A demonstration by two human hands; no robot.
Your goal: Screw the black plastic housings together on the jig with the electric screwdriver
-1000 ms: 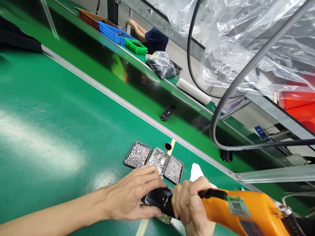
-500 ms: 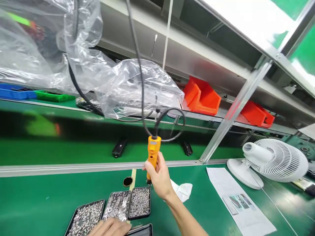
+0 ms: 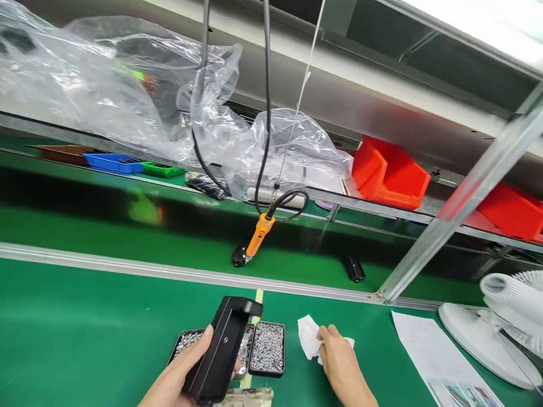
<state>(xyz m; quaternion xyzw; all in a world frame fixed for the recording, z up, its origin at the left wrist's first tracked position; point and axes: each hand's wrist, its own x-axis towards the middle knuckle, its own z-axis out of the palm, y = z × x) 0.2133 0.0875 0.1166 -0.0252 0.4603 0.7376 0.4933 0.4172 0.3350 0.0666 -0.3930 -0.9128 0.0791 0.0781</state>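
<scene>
Gripping the black housing (image 3: 220,350) upright above the screw trays (image 3: 268,347), the left hand (image 3: 173,384) lifts it clear; the right hand (image 3: 339,364) pinches the white cloth (image 3: 307,336). With the orange screwdriver (image 3: 259,234) hanging free, fastening looks finished, wiping probably remains.

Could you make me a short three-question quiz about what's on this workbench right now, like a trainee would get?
1. True or false: the left hand holds the black part.
2. What does the right hand touch: A) orange screwdriver, B) white cloth, C) white fan?
3. What fills the small black trays on the green table?

Key: 1 true. 2 B. 3 Small shiny metal pieces; their exact type cannot be told.
</scene>
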